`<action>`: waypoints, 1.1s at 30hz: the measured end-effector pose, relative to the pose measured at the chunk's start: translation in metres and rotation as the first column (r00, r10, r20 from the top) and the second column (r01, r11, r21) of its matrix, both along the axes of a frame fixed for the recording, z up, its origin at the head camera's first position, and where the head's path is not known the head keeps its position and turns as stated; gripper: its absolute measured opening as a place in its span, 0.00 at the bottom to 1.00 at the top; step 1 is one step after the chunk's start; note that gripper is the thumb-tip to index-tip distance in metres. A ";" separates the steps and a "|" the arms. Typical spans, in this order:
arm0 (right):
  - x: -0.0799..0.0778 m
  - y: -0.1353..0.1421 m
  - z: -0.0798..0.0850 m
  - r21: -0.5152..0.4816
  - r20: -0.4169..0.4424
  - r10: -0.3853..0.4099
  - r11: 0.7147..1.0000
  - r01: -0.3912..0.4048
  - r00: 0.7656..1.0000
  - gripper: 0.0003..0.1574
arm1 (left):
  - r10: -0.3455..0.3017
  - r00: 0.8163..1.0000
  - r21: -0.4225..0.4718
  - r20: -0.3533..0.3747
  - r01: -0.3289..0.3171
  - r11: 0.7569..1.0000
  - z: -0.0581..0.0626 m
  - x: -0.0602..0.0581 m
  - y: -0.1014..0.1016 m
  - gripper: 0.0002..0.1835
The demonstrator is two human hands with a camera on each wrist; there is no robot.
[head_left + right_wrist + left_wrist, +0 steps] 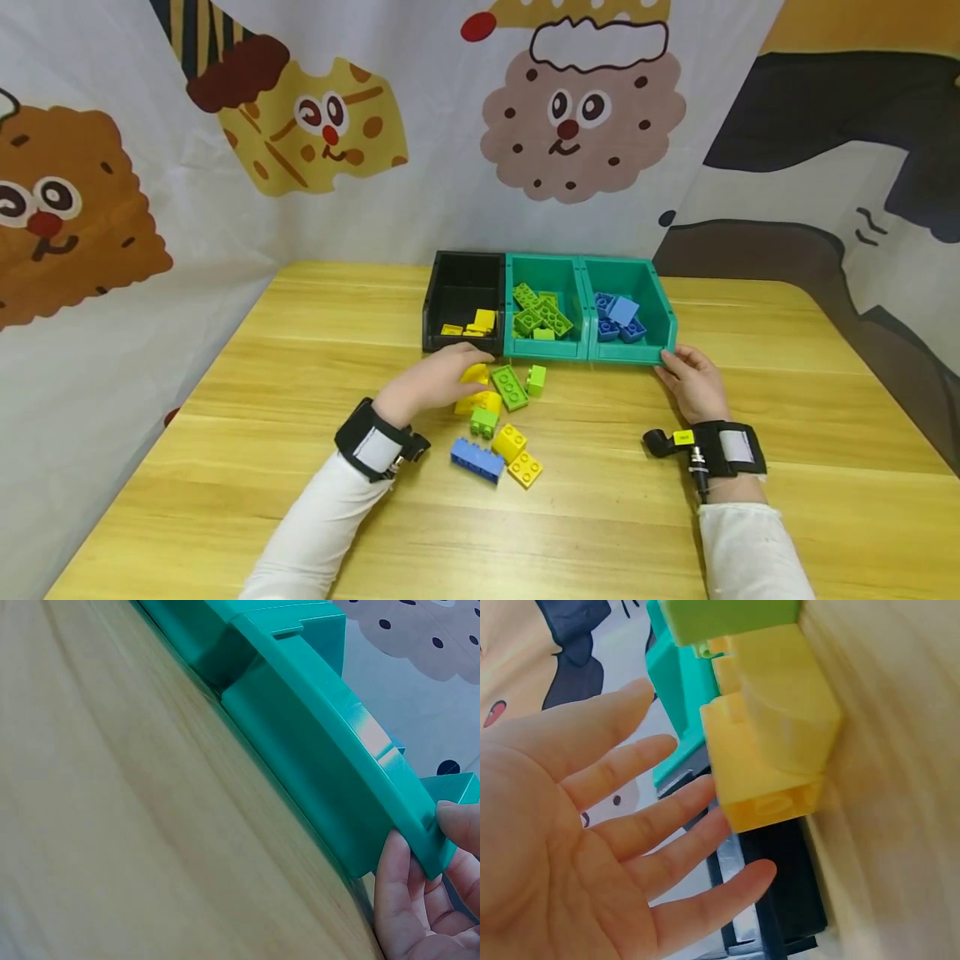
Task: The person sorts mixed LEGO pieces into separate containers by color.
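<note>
Fingers spread, my left hand (429,385) is over the left side of the brick pile, with nothing in its grasp. Right at its fingertips in the left wrist view are yellow bricks (769,742), one with a rounded face. A lime green brick (731,616) shows above them there. My right hand (696,387) pinches the front right corner of the right teal bin (624,353), thumb on top and fingers beneath the rim in the right wrist view. Beside the left hand lie a flat green brick (510,388) and a small green brick (483,422).
Side by side stand a black bin (459,343) with yellow bricks, a middle teal bin (546,347) with green ones, and the right bin with blue bricks (618,317). Nearer me lie a long blue brick (477,461) and two yellow bricks (510,443). A printed cloth (442,208) hangs behind.
</note>
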State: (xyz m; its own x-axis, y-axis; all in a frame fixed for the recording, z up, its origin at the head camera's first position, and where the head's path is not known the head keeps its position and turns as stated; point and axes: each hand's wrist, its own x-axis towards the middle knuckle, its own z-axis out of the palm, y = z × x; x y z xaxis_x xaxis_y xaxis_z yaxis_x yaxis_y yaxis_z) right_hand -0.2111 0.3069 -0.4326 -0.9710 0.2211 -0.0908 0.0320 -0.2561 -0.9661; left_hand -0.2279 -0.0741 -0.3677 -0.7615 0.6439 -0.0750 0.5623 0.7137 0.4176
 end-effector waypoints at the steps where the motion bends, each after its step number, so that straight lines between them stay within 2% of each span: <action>1: 0.000 0.000 0.001 -0.009 -0.006 0.001 1.000 -0.001 1.000 0.02 | 0.005 1.000 0.004 -0.002 -0.005 1.000 -0.001 0.000 -0.001 0.25; 8: -0.001 0.001 0.003 -0.044 -0.047 0.021 0.999 -0.023 0.999 0.04 | 0.046 0.999 0.005 0.021 -0.046 0.999 -0.004 -0.004 -0.003 0.26; 14: 0.000 0.001 0.003 -0.042 -0.054 0.020 0.999 -0.022 0.998 0.03 | 0.022 0.999 0.008 0.048 -0.022 1.000 -0.011 -0.010 -0.006 0.24; 19: 0.000 0.000 0.002 -0.033 -0.044 0.024 0.999 -0.026 0.999 0.03 | 0.003 1.000 0.031 0.027 -0.004 1.000 -0.017 -0.013 -0.011 0.22; 25: -0.001 0.002 0.000 -0.047 -0.047 0.026 0.999 -0.028 0.999 0.04 | -0.016 1.000 0.046 0.017 0.016 0.999 -0.018 -0.016 -0.012 0.21; 33: -0.001 0.001 -0.003 -0.068 -0.037 0.015 0.997 -0.018 0.999 0.04 | 0.011 1.000 0.089 0.015 -0.013 0.996 -0.018 -0.014 -0.014 0.21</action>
State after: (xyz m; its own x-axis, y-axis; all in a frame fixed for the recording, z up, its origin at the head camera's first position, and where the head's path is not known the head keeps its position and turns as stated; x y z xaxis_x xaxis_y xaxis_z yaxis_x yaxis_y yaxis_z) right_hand -0.2125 0.3080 -0.4351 -0.9774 0.1995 -0.0697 0.0019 -0.3217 -0.9468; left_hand -0.2416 -0.0882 -0.3860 -0.7684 0.6393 -0.0292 0.5473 0.6801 0.4877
